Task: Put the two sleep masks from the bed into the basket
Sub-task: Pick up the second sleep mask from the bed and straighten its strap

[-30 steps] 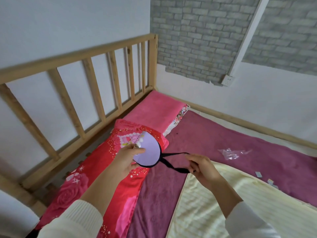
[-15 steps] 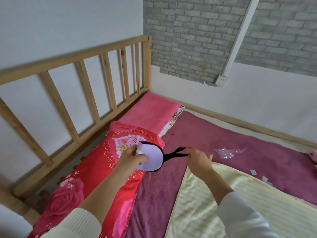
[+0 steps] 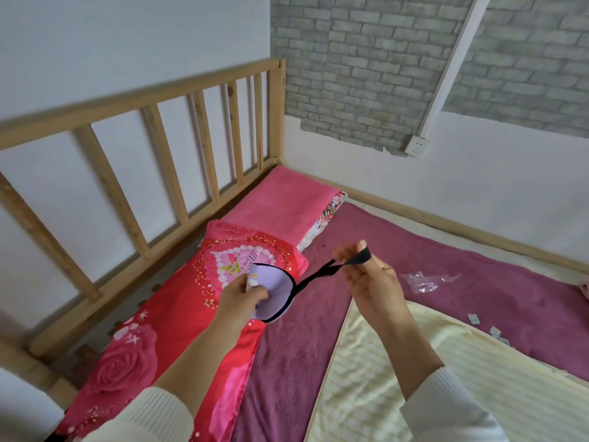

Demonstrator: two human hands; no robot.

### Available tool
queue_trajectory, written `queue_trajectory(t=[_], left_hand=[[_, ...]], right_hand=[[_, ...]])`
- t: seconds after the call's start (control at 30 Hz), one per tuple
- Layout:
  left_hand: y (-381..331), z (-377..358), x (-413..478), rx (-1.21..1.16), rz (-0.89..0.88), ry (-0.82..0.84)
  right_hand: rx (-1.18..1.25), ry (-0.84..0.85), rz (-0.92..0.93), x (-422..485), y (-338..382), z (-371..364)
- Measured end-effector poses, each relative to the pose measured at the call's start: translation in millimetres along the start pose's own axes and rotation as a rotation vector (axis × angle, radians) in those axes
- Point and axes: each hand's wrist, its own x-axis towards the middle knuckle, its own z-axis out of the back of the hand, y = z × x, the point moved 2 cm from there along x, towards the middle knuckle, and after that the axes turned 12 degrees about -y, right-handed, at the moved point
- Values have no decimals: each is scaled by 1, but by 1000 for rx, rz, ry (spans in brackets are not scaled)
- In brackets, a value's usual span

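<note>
A lilac sleep mask with a black edge hangs in the air above the red pillow. My left hand pinches its near side. Its black elastic strap runs to the right, stretched taut. My right hand holds the strap's far end between thumb and fingers, raised above the purple blanket. Only one mask is in view. No basket is visible.
A red rose-print pillow and a pink pillow lie along the wooden slatted headboard. A purple blanket and a cream striped blanket cover the bed. A clear plastic wrapper and small packets lie at right.
My right hand has lifted the strap's end and pulled it up and to the right, stretching it. My left hand keeps its hold on the mask, which has tilted a little.
</note>
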Motion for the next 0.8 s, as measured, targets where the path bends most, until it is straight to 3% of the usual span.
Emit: queue_trajectory(t=[0.07,0.17,0.23,0.3,0.47,0.67,0.8], left_hand=[[3,-6,-3,-27,38,41],[0,-9,-9,-85,64,136],[-3,-9,-10,-124,76,202],[-8,-8,-10,-127,81,249],[-15,-5,-14,-114,51,352],[-18,-4,-19,-43,22,370],[-27,1,-21,-115,16,222]], right_hand=[[74,-189,35,5,-5,6],[80,-284,81,6,-12,9],[-167,-233,168,4,-11,9],[-460,-75,232,1,-11,4],[-666,212,143,-7,-17,-6],[-833,152,149,-6,-23,-11],[-1027,83,285,-6,-26,-13]])
